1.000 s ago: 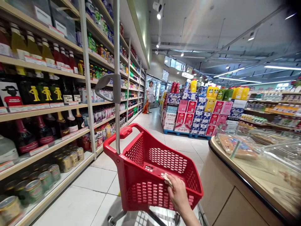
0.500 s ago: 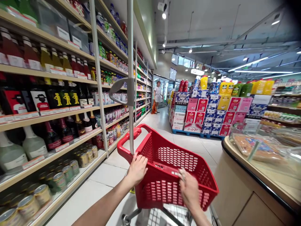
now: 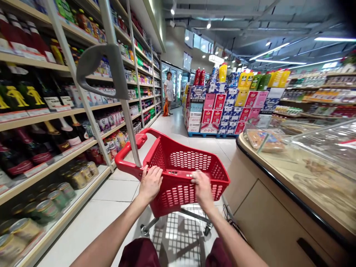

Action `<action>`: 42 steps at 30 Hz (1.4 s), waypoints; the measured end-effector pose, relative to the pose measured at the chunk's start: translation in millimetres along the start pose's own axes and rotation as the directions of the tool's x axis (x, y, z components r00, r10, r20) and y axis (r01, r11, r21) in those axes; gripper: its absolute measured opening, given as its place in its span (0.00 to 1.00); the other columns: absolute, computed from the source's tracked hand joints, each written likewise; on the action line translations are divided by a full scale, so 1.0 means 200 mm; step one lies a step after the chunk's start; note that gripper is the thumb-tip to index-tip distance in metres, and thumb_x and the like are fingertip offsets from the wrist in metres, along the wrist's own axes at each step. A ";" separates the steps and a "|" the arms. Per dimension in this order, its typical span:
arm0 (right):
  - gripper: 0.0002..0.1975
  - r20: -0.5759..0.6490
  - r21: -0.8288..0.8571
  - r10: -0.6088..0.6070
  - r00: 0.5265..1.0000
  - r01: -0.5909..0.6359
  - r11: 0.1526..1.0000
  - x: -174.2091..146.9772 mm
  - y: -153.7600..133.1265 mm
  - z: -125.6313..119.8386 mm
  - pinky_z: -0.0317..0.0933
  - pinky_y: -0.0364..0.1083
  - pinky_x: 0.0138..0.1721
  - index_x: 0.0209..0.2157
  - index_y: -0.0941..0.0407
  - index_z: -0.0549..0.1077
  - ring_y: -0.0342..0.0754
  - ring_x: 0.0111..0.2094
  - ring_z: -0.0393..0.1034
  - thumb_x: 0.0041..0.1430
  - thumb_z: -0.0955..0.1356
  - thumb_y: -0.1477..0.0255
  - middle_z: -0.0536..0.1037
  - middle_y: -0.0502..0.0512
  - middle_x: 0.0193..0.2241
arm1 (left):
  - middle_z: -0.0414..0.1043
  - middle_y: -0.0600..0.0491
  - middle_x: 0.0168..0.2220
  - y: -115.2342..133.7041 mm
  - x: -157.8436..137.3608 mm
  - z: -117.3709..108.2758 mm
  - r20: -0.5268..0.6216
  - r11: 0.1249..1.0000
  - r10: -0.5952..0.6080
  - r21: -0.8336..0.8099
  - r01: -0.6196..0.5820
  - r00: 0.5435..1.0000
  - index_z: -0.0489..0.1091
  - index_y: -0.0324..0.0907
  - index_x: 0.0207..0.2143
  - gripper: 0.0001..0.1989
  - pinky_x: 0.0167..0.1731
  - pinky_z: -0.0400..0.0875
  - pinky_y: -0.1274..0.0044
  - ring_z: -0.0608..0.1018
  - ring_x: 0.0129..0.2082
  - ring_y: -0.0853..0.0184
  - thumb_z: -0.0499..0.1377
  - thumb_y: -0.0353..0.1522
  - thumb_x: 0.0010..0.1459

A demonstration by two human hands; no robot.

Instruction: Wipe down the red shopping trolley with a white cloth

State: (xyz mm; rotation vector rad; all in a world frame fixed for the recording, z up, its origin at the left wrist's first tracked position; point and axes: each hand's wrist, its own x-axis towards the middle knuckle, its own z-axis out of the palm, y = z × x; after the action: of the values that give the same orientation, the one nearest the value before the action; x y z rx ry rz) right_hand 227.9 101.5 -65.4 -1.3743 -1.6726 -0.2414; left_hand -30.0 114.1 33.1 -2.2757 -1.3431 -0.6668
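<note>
In front of me stands a red shopping cart [image 3: 191, 161] with perforated plastic walls, seen from its side. No goods show inside its basket. My left hand [image 3: 151, 181] grips the near rim, close to the foot of the grey metal pole [image 3: 130, 129], with its fingers curled over the edge. Farther right along that same rim, my right hand [image 3: 203, 188] is closed on the edge, its fingertips slightly blurred. A grey loop-shaped plastic handle [image 3: 121, 72] is fixed on the pole above the cart's red push bar [image 3: 122, 157].
Shelves [image 3: 66, 148] of bottles and cans line the left. On the right is a wooden counter [image 3: 267, 207] with a black edge and packaged food. Stacked drink cartons [image 3: 217, 111] stand ahead on blue pallets. A person [image 3: 168, 92] with an orange bag stands down the aisle.
The view has moved forward and turned, so the cart, with both hands on it, sits further left and higher. My knees now show below. The right hand has stayed on the rim.
</note>
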 end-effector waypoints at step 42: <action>0.19 0.000 -0.021 0.180 0.984 -0.180 0.983 -0.06 0.15 -0.19 0.57 0.56 0.48 0.36 0.57 0.73 0.52 0.47 0.63 0.48 0.56 0.80 0.70 0.60 0.43 | 0.59 0.49 0.55 -0.07 -0.10 -0.07 0.025 1.000 0.016 0.009 -0.017 1.000 0.65 0.42 0.47 0.20 0.57 0.42 0.62 0.55 0.58 0.61 0.52 0.36 0.52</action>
State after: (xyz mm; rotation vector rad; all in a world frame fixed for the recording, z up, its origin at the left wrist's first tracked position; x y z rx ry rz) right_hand 273.3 79.7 -64.5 -1.5319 -1.5395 -0.1533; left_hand -52.9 98.1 32.8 -2.2925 -1.3347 -0.6270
